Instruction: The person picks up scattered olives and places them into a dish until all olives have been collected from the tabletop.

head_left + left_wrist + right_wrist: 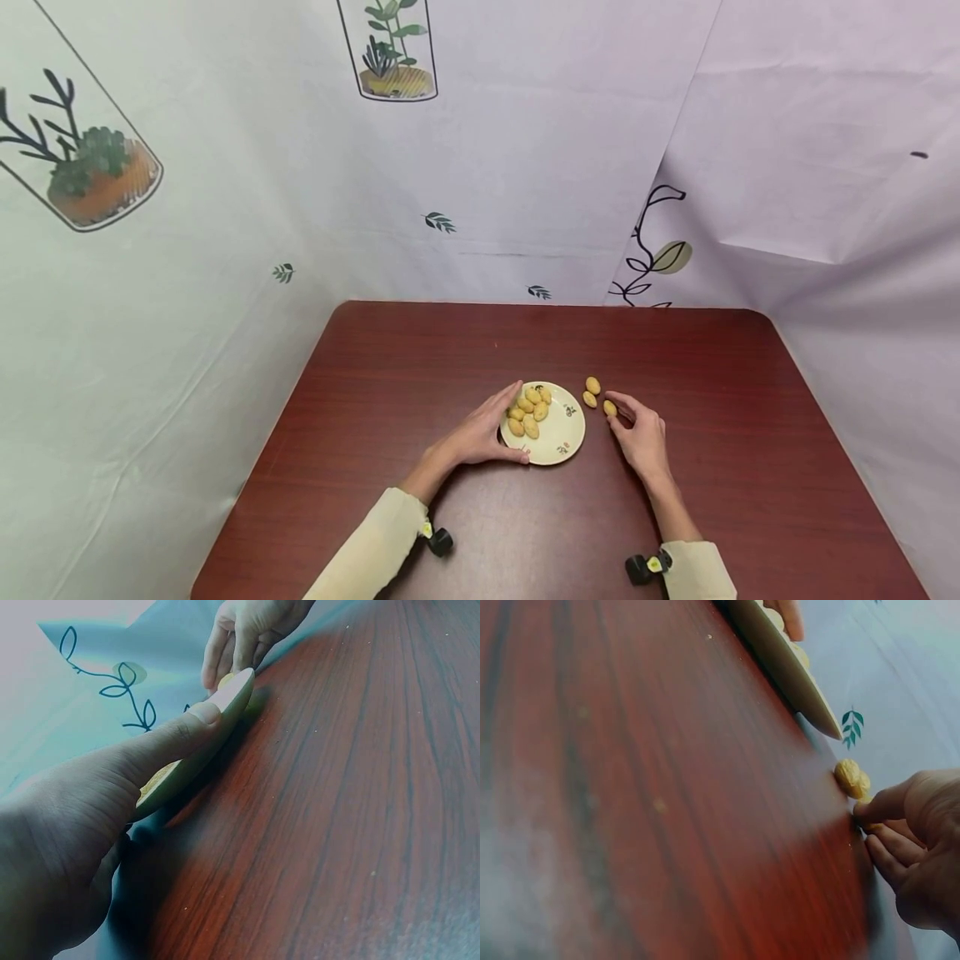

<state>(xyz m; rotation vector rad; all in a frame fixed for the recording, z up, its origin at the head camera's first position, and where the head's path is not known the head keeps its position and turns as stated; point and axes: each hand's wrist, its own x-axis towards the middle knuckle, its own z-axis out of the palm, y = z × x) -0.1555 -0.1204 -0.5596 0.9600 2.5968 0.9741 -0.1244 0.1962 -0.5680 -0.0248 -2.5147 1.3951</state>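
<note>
A cream plate (558,433) with small floral prints carries several yellow, oval, walnut-like nuts (531,427), bunched on its left half. My left hand (480,432) holds the plate's left side, fingers along the far rim and thumb at the near rim. In the left wrist view that thumb (176,739) lies on the plate's edge. Right of the plate, my right hand (642,437) pinches one nut (611,408) between thumb and fingertips, at table level. Two more nuts (592,386) lie just beyond it; one shows a ridged shell (847,778) in the right wrist view.
The dark red wooden table (397,358) has rounded far corners. Pale printed cloth (480,183) hangs behind it and along both sides. A small black device (440,542) is strapped at the left wrist, and another (639,570) at the right.
</note>
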